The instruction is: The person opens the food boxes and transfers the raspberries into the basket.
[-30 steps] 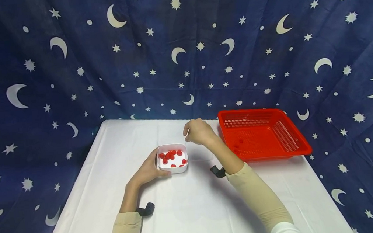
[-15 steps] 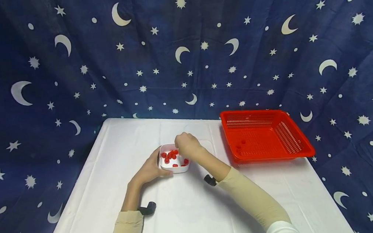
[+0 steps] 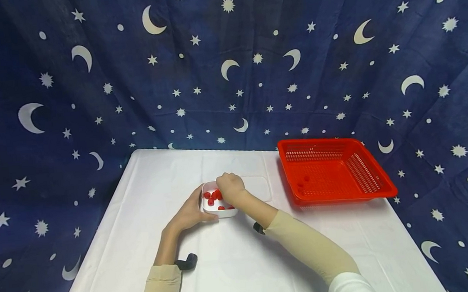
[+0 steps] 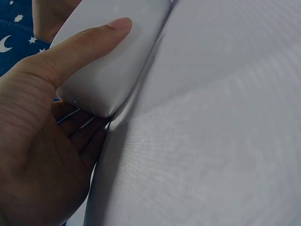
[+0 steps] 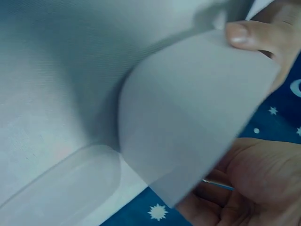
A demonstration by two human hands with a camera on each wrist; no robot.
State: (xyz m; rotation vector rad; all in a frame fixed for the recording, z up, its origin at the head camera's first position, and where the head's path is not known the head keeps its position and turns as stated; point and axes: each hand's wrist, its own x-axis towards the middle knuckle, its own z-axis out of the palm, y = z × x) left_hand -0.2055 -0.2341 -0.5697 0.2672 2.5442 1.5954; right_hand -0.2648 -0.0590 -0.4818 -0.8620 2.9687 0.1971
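Observation:
A white square box [image 3: 225, 214] stands on the table, with several red raspberries [image 3: 211, 202] inside. My left hand [image 3: 189, 212] grips the box at its left: in the left wrist view the thumb [image 4: 101, 40] lies along the outer wall and the fingers reach round the corner. My right hand [image 3: 231, 187] is over the box's right part, its fingers curled and its fingertips hidden behind the wall. Between the right fingers, in the right wrist view, a sliver of a thin, pale bluish stick [image 5: 218, 185] shows; its end is hidden. The right hand covers some raspberries.
A clear flat lid [image 3: 259, 186] lies just right of the box. Farther right stands a red slotted basket [image 3: 324, 170], with a few raspberries [image 3: 306, 178] in its left part. A white cloth covers the table [image 3: 236, 266]; a dark blue star-patterned curtain [image 3: 194, 70] hangs behind.
My right hand has come down and to the left, from above the lid to over the box. The left hand keeps its grip on the box. The head view has shifted slightly.

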